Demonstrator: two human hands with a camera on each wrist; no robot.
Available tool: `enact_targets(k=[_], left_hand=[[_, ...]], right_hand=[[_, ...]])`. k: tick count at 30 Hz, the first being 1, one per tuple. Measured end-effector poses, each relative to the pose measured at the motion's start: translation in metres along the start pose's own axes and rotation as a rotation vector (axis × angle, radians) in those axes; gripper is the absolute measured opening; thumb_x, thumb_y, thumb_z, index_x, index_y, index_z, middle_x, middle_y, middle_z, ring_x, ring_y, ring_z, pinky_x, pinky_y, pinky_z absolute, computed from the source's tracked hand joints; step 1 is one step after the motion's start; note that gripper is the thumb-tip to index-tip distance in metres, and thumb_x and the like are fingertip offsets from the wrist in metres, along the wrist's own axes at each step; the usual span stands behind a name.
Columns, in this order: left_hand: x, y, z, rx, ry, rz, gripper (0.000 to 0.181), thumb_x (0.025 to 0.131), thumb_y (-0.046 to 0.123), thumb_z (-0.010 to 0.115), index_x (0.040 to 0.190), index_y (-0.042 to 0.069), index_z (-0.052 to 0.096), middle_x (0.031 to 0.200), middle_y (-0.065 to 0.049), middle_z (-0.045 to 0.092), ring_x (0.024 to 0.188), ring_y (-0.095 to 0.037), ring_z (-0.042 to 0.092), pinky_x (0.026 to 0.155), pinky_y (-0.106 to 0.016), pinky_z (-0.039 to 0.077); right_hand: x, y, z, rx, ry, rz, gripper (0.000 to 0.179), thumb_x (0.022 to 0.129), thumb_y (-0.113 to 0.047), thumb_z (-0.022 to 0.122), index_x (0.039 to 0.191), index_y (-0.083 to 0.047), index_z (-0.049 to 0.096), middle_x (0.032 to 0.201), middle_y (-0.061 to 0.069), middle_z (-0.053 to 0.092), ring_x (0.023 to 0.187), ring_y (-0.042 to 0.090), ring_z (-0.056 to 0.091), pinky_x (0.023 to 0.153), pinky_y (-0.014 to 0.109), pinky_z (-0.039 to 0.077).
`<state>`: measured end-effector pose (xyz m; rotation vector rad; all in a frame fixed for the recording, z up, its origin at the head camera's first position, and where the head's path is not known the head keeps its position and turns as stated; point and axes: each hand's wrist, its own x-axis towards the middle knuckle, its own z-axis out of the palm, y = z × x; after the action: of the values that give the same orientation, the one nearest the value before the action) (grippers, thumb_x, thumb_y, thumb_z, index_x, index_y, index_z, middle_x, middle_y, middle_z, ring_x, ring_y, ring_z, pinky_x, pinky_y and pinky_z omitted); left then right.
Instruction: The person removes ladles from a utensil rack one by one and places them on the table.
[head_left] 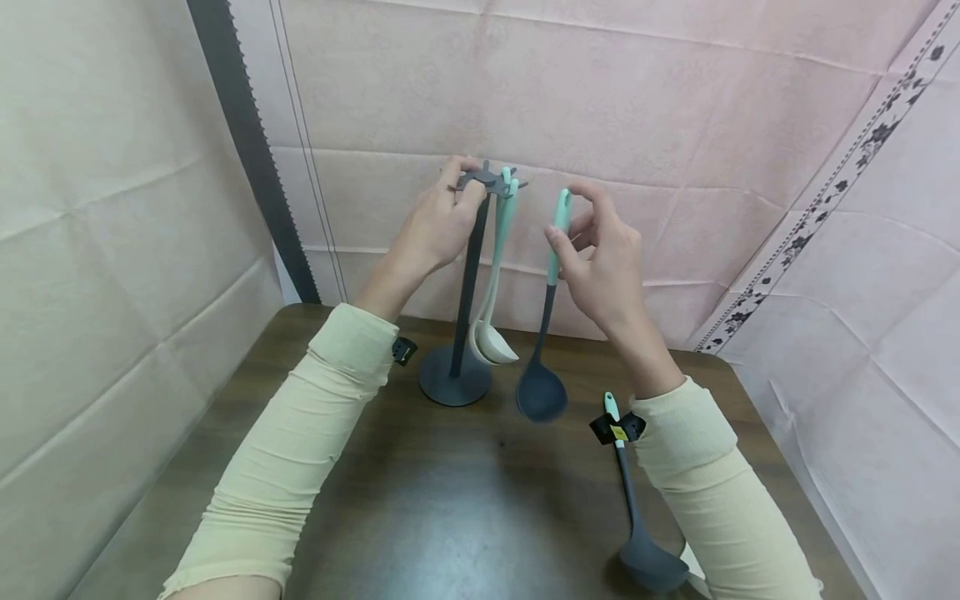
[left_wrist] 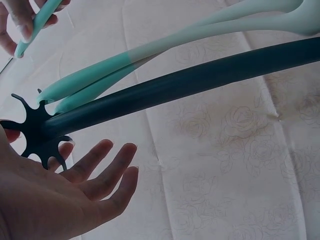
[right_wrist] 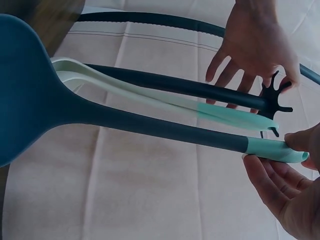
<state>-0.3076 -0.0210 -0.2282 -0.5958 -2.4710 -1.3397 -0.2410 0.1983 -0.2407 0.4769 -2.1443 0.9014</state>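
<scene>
With thumb and fingers, my right hand (head_left: 606, 258) pinches the teal handle of a dark ladle (head_left: 542, 392), which hangs bowl down, to the right of a dark utensil stand (head_left: 457, 379). My left hand (head_left: 435, 221) grips the edge of the stand's hooked top; its other fingers spread loosely below the hooks in the left wrist view. From the right-hand hooks hang two cream utensils (right_wrist: 150, 95) with teal handles, one showing a ladle bowl. In the right wrist view the ladle's handle end is close beside the hooks but apart from them.
A dark utensil with a teal handle (head_left: 652, 562) lies on the brown table (head_left: 450, 500) at front right, by my right sleeve. Beside it is a pale thing (head_left: 692, 560), mostly hidden by the sleeve. Patterned cloth (head_left: 600, 100) hangs behind the table and at both sides.
</scene>
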Motion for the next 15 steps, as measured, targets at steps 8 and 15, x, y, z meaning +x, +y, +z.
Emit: enact_targets(k=[8,15], left_hand=[[-0.001,-0.001,0.0,-0.002,0.007,0.004,0.054,0.108,0.042,0.028,0.157,0.024,0.041,0.084,-0.007,0.043,0.067,-0.021,0.039,0.061,-0.034,0.036],[0.0,0.003,0.0,-0.003,0.01,-0.026,0.052,0.108,0.044,0.031,0.156,0.027,0.043,0.139,-0.007,0.059,0.119,-0.022,0.055,0.093,-0.041,0.048]], right_hand=[[-0.008,0.011,0.002,0.008,-0.023,0.035,0.046,0.102,-0.015,0.071,0.144,-0.011,0.055,0.088,0.01,0.07,0.071,0.021,0.072,0.054,0.016,0.052],[-0.013,0.019,0.002,0.034,-0.029,0.06,0.044,0.101,-0.013,0.071,0.142,-0.012,0.055,0.087,0.01,0.07,0.071,0.021,0.072,0.052,0.017,0.054]])
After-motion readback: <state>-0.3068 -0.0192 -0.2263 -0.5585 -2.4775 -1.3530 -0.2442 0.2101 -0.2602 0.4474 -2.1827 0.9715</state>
